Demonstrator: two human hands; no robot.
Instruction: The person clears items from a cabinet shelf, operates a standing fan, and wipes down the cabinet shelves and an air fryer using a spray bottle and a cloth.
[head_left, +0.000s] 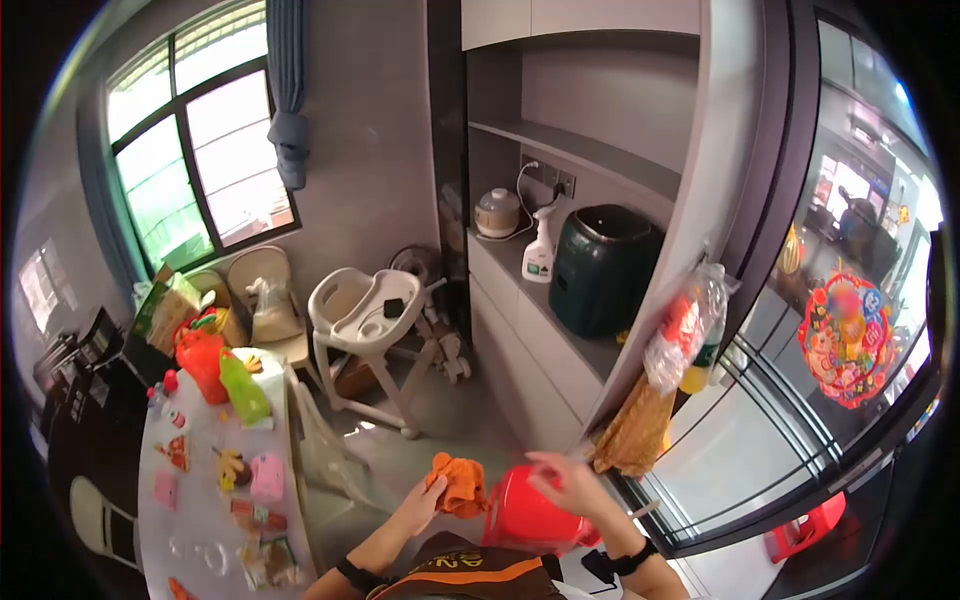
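Note:
In the head view, my left hand (426,497) is closed on a crumpled orange cloth (462,484), held in front of my body. Just right of the cloth is a red plastic stool (532,507), partly covered by my arms. My right hand (565,482) is over the stool's right side, fingers stretched out and holding nothing. Whether it touches the stool I cannot tell. Black bands circle both my wrists, and a dark apron with orange trim (470,578) shows at the bottom.
A long table (200,425) with bags and small items runs along the left. Ahead stands a white high chair (365,320). A cabinet counter (520,285) bears a spray bottle (538,248) and a dark green bin-like appliance (603,268). Bags (640,420) hang beside the glass door (800,400).

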